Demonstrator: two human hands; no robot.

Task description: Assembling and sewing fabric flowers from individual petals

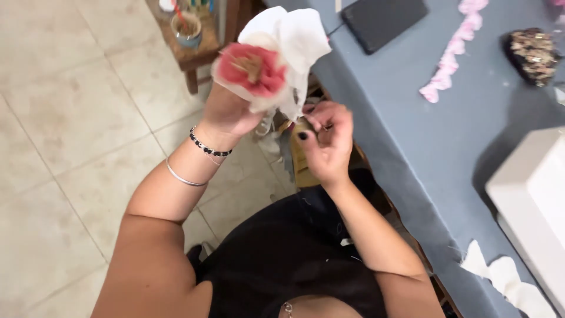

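A person's left hand (226, 115) closes around the gathered base of a fabric flower (265, 59), fingers wrapped about the bunched cloth beneath the bloom and holding it up in front of the body, above the tiled floor (70, 118) and just off the edge of a grey-blue table (424, 141); the right hand (326, 141), thumb and fingertips pressed together, pinches something small and thin at the flower's underside, too fine to make out, possibly a needle or thread. The flower, pink at its centre with white petals (297, 35) flaring outward, looks light, soft and limp, the sort of piece that crushes or loses its shape under a hard squeeze, so the gathered stem end where the layers meet seems the safest place to hold, leaving the petals free. A beaded bracelet (209, 147) and a thin bangle (182, 176) ring the left wrist. On the table lie a dark flat case (382, 20), a strip of pink trim (453, 50), a dark beaded piece (532, 56), white cut fabric shapes (506, 277) and a white machine (529, 200) at the right edge; a small wooden stool (191, 50) carrying a cup (187, 29) stands on the floor beyond
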